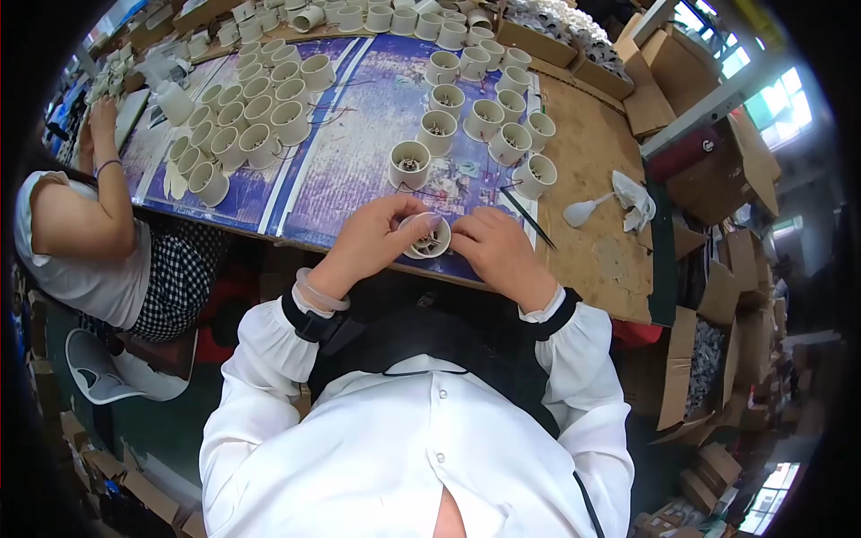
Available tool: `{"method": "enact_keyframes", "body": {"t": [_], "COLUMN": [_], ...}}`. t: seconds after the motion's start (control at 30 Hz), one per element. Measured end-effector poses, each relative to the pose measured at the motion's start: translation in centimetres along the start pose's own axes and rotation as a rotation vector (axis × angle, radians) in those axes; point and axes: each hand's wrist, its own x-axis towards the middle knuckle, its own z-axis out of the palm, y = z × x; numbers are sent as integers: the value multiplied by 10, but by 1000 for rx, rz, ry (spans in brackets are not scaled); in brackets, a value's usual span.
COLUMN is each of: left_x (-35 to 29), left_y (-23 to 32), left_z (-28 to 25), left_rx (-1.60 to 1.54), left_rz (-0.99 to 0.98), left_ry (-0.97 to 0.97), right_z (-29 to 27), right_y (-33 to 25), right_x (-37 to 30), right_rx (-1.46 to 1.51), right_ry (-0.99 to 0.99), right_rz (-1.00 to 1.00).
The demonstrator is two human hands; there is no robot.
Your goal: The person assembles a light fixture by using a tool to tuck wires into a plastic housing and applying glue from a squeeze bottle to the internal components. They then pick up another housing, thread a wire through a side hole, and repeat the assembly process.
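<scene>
At the table's near edge, a white round cup-shaped housing (442, 242) with small metal and wire parts inside is tilted so its opening faces up at me. My left hand (372, 238) is closed around its left side, thumb over the rim. Against its right side, my right hand (502, 251) has its fingers bent together; whatever they pinch is hidden. Just beyond stands another such housing (410, 167) with parts inside. Thin dark wires (421, 191) lie between the two.
Many similar housings (260, 143) stand in groups across the purple-printed table covering (341, 170). At right lie a dark thin tool (531, 220), a white squeeze bulb (587, 209) and crumpled tissue (634, 202). Another person (90, 233) sits at left. Open cartons (704, 368) stand at right.
</scene>
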Motion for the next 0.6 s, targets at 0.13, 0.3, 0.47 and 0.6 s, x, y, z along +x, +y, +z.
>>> {"method": "enact_keyframes", "body": {"t": [0.13, 0.3, 0.47, 0.6], "left_x": [-16, -3, 5, 6], "left_y": [3, -23, -26, -21], "left_z": [10, 17, 19, 24], "left_rx": [284, 611, 549, 575], "left_rz": [118, 744, 791, 781], "left_ry": [153, 464, 500, 543], "right_z": [2, 7, 13, 13], "right_y": [-7, -7, -9, -13], "right_x": [-1, 1, -5, -5], "right_rx": [22, 86, 125, 84], "right_ry": [39, 27, 99, 100], "right_rz": [42, 108, 143, 157]}}
